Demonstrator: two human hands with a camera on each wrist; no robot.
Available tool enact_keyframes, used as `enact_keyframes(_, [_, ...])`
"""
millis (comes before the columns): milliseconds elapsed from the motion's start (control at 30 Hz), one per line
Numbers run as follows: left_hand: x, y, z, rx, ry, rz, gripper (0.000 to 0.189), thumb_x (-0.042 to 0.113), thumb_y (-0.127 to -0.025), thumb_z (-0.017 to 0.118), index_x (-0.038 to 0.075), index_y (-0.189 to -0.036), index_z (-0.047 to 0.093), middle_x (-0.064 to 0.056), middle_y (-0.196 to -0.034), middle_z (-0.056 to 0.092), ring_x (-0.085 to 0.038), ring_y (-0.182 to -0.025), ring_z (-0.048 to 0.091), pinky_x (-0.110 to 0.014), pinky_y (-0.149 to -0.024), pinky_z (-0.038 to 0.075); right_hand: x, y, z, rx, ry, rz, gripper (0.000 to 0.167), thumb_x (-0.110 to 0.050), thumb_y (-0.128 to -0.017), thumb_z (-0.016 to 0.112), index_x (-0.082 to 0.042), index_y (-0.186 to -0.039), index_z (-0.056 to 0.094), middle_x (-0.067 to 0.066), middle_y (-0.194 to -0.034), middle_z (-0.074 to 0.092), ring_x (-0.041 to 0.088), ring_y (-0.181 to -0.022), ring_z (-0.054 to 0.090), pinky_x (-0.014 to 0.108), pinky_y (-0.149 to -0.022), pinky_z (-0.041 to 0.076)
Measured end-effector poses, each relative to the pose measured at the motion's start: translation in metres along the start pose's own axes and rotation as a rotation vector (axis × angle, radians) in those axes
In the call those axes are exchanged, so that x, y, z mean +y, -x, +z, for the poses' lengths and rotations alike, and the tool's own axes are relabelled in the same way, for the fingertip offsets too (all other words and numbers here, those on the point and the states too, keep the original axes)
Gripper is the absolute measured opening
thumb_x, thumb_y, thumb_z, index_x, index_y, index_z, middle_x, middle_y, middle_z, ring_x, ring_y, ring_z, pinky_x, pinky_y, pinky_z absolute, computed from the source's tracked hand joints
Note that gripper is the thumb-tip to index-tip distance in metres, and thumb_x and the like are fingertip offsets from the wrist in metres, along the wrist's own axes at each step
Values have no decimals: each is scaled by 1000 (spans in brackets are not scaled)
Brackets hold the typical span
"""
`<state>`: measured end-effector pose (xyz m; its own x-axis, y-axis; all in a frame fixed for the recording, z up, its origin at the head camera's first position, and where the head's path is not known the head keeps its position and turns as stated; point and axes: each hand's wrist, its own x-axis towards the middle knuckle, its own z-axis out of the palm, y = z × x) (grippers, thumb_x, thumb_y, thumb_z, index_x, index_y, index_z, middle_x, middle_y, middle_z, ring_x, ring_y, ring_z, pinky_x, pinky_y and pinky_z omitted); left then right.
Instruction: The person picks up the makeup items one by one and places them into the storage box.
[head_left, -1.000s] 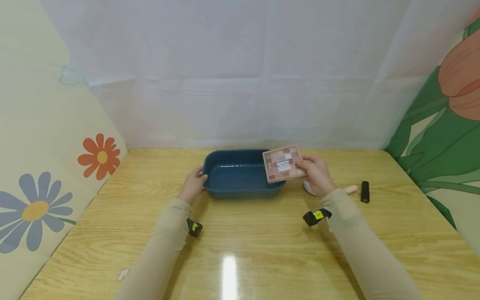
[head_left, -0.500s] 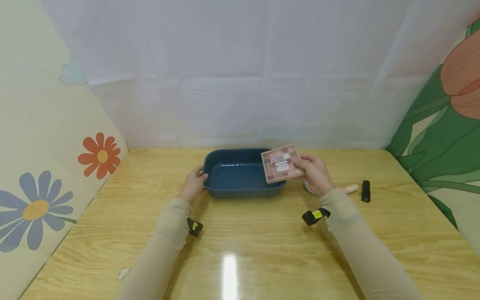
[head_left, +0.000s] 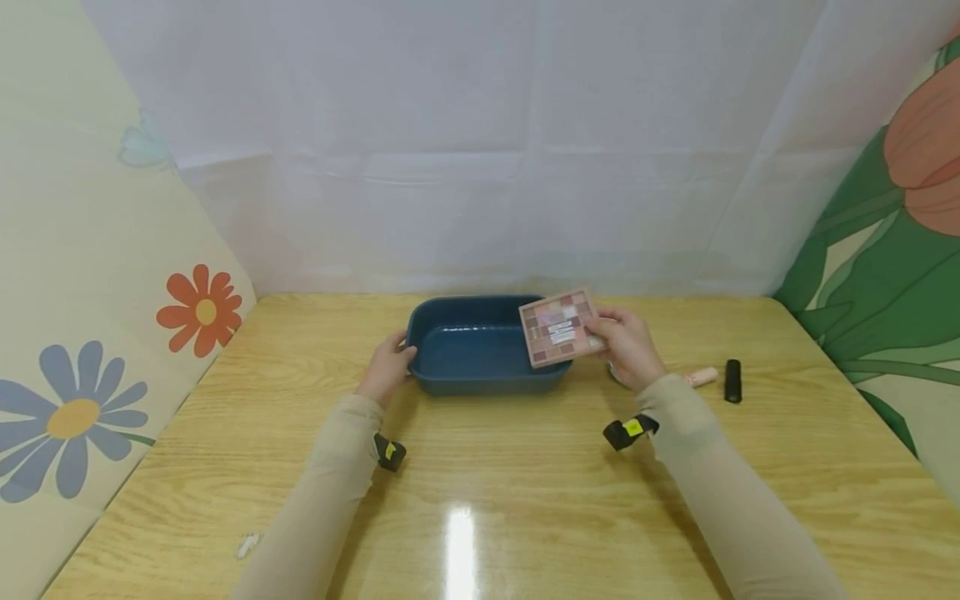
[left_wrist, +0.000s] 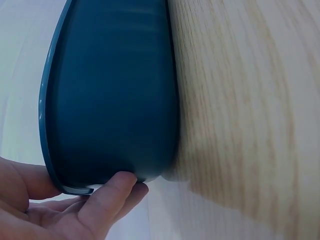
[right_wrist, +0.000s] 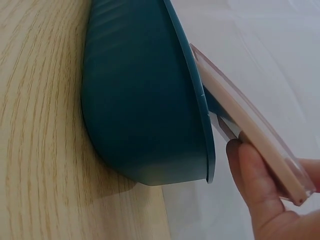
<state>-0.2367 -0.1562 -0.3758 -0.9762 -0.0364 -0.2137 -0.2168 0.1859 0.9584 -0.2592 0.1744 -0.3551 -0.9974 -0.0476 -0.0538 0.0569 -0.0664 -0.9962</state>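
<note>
A dark blue rectangular basin (head_left: 480, 387) stands on the wooden table. My left hand (head_left: 386, 369) grips its left end; in the left wrist view the thumb and fingers (left_wrist: 107, 200) pinch the rim corner. Over the basin's right end, my right hand (head_left: 630, 346) holds a pink eyeshadow palette (head_left: 558, 329) by its right edge, tilted, with the colour grid facing up. The right wrist view has the palette (right_wrist: 250, 125) slanting above the rim, thumb on one side and fingers on the other. Whether it touches the rim I cannot tell.
Right of the right hand lie a pale pink tube (head_left: 702, 377) and a black cylinder (head_left: 732, 381). A roundish item (head_left: 617, 373) is partly hidden behind that hand. A small white scrap (head_left: 247, 546) lies at the front left. A white cloth (head_left: 480, 150) hangs behind the table.
The palette and my right hand have shifted slightly left over the basin. My left hand stays on the basin's end, and the basin stands in the same place.
</note>
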Motion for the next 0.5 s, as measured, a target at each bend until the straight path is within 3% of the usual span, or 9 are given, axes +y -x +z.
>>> enact_keyframes(500, [0, 0, 0, 5, -12, 0, 47, 4, -105, 33, -6, -150, 23, -32, -150, 28, -43, -133, 39, -52, -103, 40, -1, -3, 2, -30, 41, 11, 46, -5, -100, 48, 19, -137, 34, -2, -87, 62, 4, -71, 64, 19, -63, 55])
